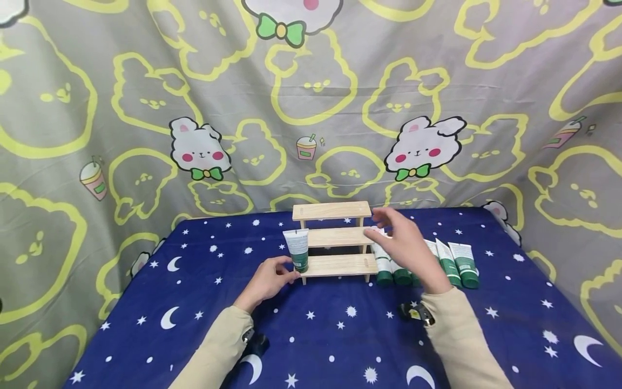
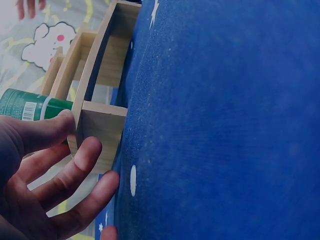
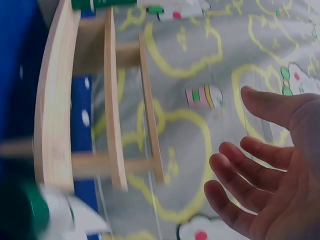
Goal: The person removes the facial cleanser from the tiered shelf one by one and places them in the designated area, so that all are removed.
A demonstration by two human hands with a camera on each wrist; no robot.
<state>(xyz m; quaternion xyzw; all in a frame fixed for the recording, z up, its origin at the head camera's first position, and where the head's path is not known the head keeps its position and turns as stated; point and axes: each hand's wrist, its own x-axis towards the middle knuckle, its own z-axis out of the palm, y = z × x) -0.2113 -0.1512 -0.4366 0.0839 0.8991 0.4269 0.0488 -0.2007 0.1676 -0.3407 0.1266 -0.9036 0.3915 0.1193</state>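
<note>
A three-tier wooden stand is set on the table. On the left end of its lowest step a white and green squeeze tube stands cap down. My left hand is beside that tube, fingers loosely bent; in the left wrist view the thumb lies right at the green cap and the step's edge. My right hand hovers with spread, relaxed fingers at the stand's right end, holding nothing. It partly hides a row of similar tubes to the right of the stand.
A blue cloth with white stars and moons covers the table. Behind it hangs a grey curtain with cartoon animals. In the right wrist view, a blurred tube from the row appears close to the lowest step.
</note>
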